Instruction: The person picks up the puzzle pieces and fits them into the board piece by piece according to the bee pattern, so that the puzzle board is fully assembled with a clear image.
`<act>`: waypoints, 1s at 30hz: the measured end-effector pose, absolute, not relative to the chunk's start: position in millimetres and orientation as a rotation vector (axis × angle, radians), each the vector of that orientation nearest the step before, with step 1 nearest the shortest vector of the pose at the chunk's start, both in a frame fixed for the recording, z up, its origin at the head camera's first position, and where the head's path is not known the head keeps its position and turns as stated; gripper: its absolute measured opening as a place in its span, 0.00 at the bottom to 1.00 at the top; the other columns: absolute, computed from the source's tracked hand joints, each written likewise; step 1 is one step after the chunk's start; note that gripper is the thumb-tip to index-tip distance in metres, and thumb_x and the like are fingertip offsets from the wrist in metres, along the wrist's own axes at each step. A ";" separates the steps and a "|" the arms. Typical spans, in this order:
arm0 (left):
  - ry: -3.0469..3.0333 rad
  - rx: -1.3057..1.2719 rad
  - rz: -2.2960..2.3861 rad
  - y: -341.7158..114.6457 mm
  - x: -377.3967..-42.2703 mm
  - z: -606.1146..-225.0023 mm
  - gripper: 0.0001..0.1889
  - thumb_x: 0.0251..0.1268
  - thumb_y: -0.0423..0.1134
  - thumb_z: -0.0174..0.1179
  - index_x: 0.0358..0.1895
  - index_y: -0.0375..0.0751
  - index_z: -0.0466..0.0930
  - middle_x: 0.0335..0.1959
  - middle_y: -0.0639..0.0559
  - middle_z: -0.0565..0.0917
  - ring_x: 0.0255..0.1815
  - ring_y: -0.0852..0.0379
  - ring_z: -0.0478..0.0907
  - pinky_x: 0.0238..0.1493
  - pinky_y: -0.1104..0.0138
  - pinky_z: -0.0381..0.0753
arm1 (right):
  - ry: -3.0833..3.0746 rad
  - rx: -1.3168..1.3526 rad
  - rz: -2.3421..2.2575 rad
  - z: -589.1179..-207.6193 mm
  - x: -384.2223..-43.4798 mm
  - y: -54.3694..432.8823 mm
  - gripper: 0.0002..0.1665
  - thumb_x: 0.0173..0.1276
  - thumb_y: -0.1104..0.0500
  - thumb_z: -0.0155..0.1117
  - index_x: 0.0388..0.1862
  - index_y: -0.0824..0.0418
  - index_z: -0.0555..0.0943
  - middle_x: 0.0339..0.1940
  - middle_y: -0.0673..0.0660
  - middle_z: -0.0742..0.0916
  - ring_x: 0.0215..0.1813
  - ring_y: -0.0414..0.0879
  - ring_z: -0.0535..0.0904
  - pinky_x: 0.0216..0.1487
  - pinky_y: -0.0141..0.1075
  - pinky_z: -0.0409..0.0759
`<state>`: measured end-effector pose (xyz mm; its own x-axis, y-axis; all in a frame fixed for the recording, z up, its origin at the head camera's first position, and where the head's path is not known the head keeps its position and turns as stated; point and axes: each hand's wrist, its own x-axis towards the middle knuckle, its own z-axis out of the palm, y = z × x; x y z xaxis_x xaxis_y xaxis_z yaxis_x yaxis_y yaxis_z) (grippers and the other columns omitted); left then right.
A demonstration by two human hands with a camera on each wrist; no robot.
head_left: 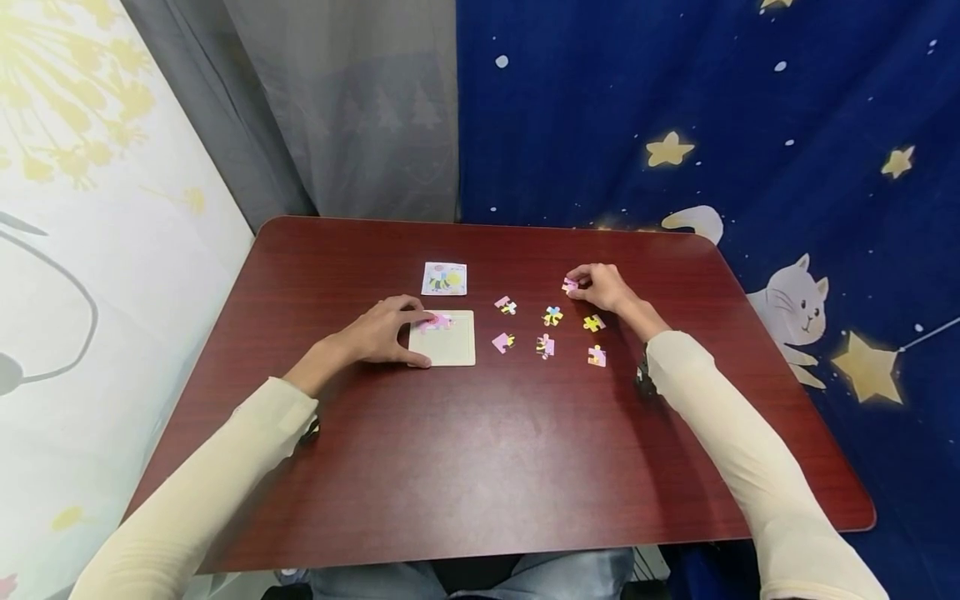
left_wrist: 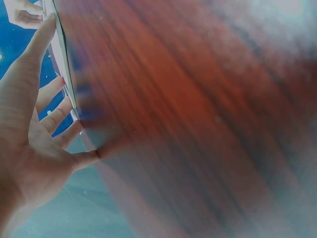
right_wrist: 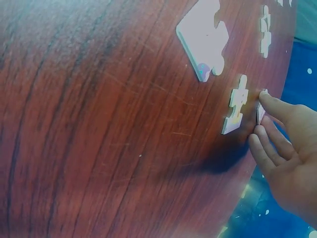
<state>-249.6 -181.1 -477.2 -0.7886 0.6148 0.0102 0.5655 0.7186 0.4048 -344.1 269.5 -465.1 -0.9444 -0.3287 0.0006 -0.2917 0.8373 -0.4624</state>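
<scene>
My left hand (head_left: 386,331) spans the left side of a cream puzzle tray (head_left: 456,348), thumb at the near edge and fingertips toward the far part. In the left wrist view its fingers (left_wrist: 55,116) are spread and fairly straight. Pink pieces (head_left: 441,321) lie in the upper part of the tray, partly behind the index finger. At the back right, my right hand (head_left: 602,287) pinches a pink puzzle piece (head_left: 570,286) between thumb and fingers. The right wrist view shows this piece (right_wrist: 261,113) nearly edge-on, near a yellowish puzzle piece (right_wrist: 236,106) on the table.
Several loose puzzle pieces lie right of the tray, among them a yellow piece (head_left: 594,323), a blue-and-yellow piece (head_left: 552,316) and a pink corner piece (head_left: 503,342). A picture card (head_left: 444,279) with a bee lies behind the tray. The brown table (head_left: 480,467) has curtains behind it.
</scene>
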 end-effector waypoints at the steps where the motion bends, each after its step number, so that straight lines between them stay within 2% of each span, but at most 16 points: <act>1: 2.795 0.962 0.597 -181.1 -249.9 -477.0 0.46 0.49 0.66 0.78 0.73 0.51 0.77 0.66 0.47 0.72 0.66 0.43 0.67 0.69 0.46 0.65 | 2.938 -0.495 -0.717 -465.6 -344.4 269.5 0.21 0.68 0.61 0.75 0.57 0.68 0.85 0.49 0.65 0.89 0.54 0.58 0.86 0.61 0.49 0.78; 9: 2.793 0.948 0.590 -180.9 -249.7 -477.2 0.47 0.49 0.66 0.78 0.73 0.51 0.76 0.67 0.46 0.71 0.67 0.43 0.67 0.70 0.46 0.65 | 2.941 -0.525 -0.736 -466.3 -342.4 267.7 0.17 0.70 0.63 0.73 0.56 0.69 0.86 0.47 0.66 0.90 0.51 0.58 0.87 0.58 0.50 0.81; 30: 2.789 0.948 0.606 -181.3 -249.9 -476.3 0.47 0.49 0.66 0.78 0.73 0.50 0.76 0.67 0.46 0.71 0.67 0.43 0.67 0.69 0.45 0.65 | 2.914 -0.685 -0.824 -456.1 -332.9 248.3 0.22 0.70 0.65 0.73 0.61 0.71 0.83 0.48 0.66 0.90 0.50 0.57 0.88 0.55 0.46 0.84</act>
